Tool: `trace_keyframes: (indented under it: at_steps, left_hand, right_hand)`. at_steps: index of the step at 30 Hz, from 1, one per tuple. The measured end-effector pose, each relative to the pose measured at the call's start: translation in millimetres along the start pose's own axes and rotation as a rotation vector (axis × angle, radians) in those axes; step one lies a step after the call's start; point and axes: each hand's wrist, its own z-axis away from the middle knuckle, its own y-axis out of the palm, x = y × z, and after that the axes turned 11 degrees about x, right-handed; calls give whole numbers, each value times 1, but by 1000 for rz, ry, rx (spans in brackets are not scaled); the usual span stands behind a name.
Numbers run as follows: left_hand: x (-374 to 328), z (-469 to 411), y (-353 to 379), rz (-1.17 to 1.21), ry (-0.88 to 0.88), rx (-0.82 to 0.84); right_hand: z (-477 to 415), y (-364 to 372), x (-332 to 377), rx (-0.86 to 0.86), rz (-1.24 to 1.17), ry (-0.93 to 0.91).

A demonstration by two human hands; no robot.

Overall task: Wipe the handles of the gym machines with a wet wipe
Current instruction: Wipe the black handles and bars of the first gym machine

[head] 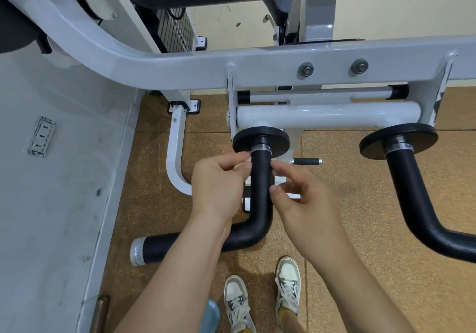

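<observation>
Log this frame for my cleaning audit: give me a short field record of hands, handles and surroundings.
left hand: fingers pinched, beside the upper part of the left handle
right hand: fingers pinched, on the other side of the same handle
wet wipe: not clearly visible
left handle: black, bent, metal end cap
right handle: black, bent, untouched
machine frame: white, two bolts
floor: brown speckled
shoes: white sneakers
</observation>
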Motion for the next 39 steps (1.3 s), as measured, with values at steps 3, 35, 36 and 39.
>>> trace_keyframes:
  at_steps: [3,35,36,39]
  left_hand:
    - [-2,-11,5,-7,-108,62]
    - [-19,-6,-30,-200,-275,231]
    - [-26,-6,-35,-117,-234,178]
    - [-35,-6,-37,-14,-145,118]
  right_hand:
    - [1,2,0,-1,-19,18]
    - [12,-5,4,-30,-159,101]
    - [13,-5,5,-46,-149,83]
    - [16,-4,13,-69,-135,32]
